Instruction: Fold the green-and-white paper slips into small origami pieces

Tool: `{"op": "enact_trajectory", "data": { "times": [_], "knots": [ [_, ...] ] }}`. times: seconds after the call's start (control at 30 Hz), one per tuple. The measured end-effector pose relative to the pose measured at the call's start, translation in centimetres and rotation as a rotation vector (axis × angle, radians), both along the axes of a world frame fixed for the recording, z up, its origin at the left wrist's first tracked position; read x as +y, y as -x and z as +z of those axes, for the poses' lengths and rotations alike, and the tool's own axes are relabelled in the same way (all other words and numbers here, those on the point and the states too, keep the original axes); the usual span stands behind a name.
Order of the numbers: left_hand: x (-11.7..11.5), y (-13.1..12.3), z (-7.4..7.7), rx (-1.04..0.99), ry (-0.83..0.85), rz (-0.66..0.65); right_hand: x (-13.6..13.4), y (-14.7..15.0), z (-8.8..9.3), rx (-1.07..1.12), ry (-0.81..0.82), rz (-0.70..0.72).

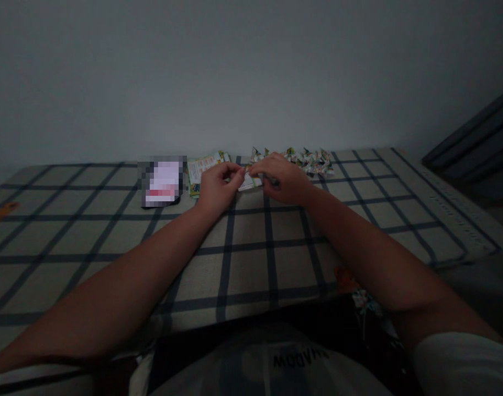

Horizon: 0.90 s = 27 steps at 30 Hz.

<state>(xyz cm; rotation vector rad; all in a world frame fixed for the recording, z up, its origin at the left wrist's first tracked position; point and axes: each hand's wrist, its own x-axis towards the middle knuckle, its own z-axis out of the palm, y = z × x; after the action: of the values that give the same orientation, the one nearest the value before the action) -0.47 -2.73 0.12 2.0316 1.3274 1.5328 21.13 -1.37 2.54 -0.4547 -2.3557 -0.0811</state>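
Note:
A small white-and-green printed wrapper [250, 183] is pinched between my two hands above the checked cloth. My left hand [216, 185] grips its left end with thumb and forefinger. Bent over the other end, my right hand [285, 179] has its fingers closed on the wrapper and hides part of it. Just behind my left hand lies a stack of flat printed wrappers [205, 164] in green, white and orange. Beyond my right hand sits a heap of small folded wrapper pieces [317, 161] with pointed corners, partly hidden by that hand.
A phone-like object with a lit, blurred screen [164, 181] lies left of the wrapper stack. A cream cloth with dark blue checks [251, 275] covers the table. Behind it rises a plain wall [251, 71]. A dark ridged surface [477, 143] stands at the right.

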Motion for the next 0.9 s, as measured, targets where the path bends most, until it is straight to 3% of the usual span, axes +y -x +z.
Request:
{"op": "enact_trajectory", "data": {
  "times": [0.23, 0.9],
  "knots": [
    [-0.28, -0.13, 0.20, -0.034, 0.036, -0.033, -0.24, -0.32, 0.23, -0.037, -0.033, -0.158],
    [-0.36, -0.13, 0.07, 0.041, -0.077, -0.010, -0.84, 0.45, 0.30, -0.138, -0.050, -0.294]
  ]
}}
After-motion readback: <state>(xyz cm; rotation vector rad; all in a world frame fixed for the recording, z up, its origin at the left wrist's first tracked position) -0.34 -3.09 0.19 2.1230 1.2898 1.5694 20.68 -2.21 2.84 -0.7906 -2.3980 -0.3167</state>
